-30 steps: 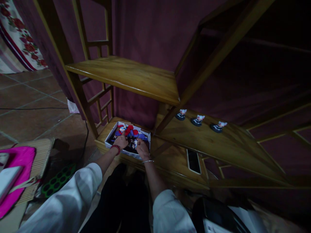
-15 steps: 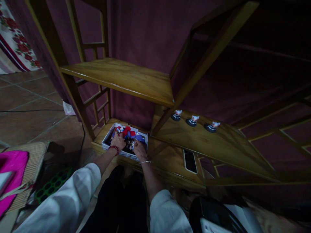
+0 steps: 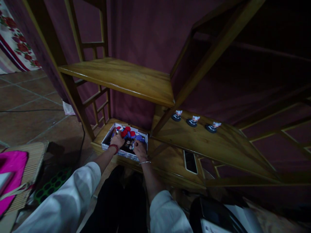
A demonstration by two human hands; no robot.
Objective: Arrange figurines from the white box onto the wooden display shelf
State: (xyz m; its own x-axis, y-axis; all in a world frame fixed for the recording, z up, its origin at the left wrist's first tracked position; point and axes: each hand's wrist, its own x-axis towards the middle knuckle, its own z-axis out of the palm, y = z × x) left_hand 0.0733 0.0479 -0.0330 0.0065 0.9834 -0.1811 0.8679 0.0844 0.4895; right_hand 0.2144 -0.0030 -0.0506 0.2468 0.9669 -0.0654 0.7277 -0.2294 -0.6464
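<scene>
A shallow white patterned box sits on the low wooden shelf, holding a jumble of small figurines and red and blue round pieces. My left hand, with a red bead bracelet at the wrist, reaches over the box's left half. Its fingers stretch down among the pieces, and their tips are partly hidden. Inside the right end, my right hand is curled with thumb and fingers together, close to a small pale figurine. What it grips, if anything, cannot be made out.
Three small figurines on dark bases stand in a row on the shelf to the right. A wooden shelf board overhangs the box. At left lies a pink cloth on a woven mat. A dark rectangular opening is at right.
My left hand has shifted slightly left and its fingers have drawn closer together, uncovering more of the box's middle. My right hand stays almost in place.
</scene>
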